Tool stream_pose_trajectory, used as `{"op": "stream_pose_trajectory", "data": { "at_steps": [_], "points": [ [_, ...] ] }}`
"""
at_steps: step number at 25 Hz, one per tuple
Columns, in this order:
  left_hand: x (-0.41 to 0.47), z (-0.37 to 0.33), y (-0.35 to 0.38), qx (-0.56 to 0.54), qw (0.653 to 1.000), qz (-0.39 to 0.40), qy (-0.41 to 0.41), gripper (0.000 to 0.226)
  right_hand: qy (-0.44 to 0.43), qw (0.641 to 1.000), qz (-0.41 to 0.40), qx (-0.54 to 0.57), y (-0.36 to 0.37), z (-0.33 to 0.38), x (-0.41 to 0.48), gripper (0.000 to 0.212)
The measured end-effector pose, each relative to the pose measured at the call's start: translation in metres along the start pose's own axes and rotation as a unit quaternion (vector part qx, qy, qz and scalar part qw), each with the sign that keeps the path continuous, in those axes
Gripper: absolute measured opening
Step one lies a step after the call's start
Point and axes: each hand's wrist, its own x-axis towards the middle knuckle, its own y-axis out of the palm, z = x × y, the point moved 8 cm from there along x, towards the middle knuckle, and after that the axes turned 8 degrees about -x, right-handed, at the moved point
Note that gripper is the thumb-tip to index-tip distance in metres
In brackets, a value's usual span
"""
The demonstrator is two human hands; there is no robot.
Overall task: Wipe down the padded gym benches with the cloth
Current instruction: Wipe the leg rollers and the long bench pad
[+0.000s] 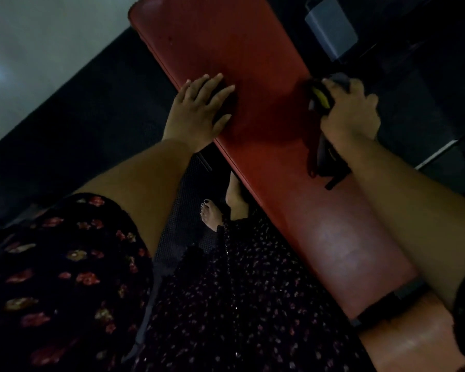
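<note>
Far left, a pale floor [38,28] gives way to a dark mat [78,116] that runs under everything else. My floral sleeve [65,264] fills the lower left corner.

My left grip [199,111] lies flat on the padded bench [253,63], over its left long edge. The fingers are straight and spread and hold nothing. The heel of the palm hangs just off that edge, and the fingertips reach toward the middle of the pad.

Below the bench's left edge, my bare feet [212,213] stand on the mat, half covered by the hem of my dress [239,291].

The red bench slants from the top middle down to the lower right corner. A dark band [387,304] crosses it near the lower end.

The cloth [320,98] is at the bench's right long edge, directly across the pad from my left grip. It is dark with a yellow patch and is bunched against the pad. A loose tail of it trails back along that edge beneath my wrist.

My right grip [349,114] is curled tight round the bunched cloth, knuckles up.

Beyond it, off the bench near the top right, a grey box [330,30] sits on the dark mat.
</note>
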Motion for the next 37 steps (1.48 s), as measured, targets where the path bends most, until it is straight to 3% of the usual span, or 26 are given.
{"op": "stream_pose_trajectory", "data": {
  "at_steps": [2,7,11,13,17,20,23,26,29,31,35,37],
  "points": [
    [-0.009,0.006,-0.001,-0.028,0.999,-0.033,0.010,0.059,-0.026,1.000,-0.015,-0.006,-0.006,0.025,-0.007,0.071],
    [0.012,0.035,-0.031,-0.071,0.990,-0.090,-0.087,0.057,-0.312,0.944,-0.059,-0.086,0.014,0.144,-0.104,0.067],
    [0.034,0.049,-0.038,-0.070,0.989,-0.070,-0.107,0.055,-0.384,0.915,-0.048,-0.113,0.020,0.174,-0.113,0.051],
    [0.036,0.053,-0.038,-0.066,0.990,-0.070,-0.104,0.055,-0.385,0.916,-0.036,-0.109,0.007,0.169,-0.091,0.054],
    [0.032,0.051,-0.030,-0.068,0.991,-0.068,-0.098,0.055,-0.226,0.971,-0.012,-0.071,-0.017,0.087,-0.016,0.066],
    [0.034,0.045,-0.023,-0.050,0.988,-0.088,-0.115,0.056,-0.133,0.989,0.006,-0.068,-0.023,0.032,0.024,0.064],
    [0.032,0.046,-0.014,-0.042,0.984,-0.131,-0.109,0.054,-0.083,0.995,0.028,-0.052,-0.022,0.031,0.040,0.069],
    [0.032,0.053,-0.014,-0.059,0.981,-0.161,-0.090,0.052,-0.143,0.988,0.001,-0.057,-0.025,0.080,0.008,0.067],
    [0.031,0.053,-0.013,-0.085,0.977,-0.180,-0.080,0.050,-0.300,0.947,0.011,-0.115,-0.006,0.151,-0.061,0.061],
    [0.031,0.057,-0.018,-0.093,0.975,-0.191,-0.069,0.050,-0.362,0.923,0.003,-0.133,-0.001,0.188,-0.095,0.056],
    [0.049,0.074,-0.044,-0.025,0.994,-0.098,0.036,0.065,-0.446,0.886,0.032,-0.118,-0.008,0.222,-0.087,0.054],
    [0.059,0.086,-0.060,0.009,0.993,-0.062,0.096,0.070,-0.420,0.902,0.010,-0.097,-0.021,0.211,-0.060,0.057]
  ]
}}
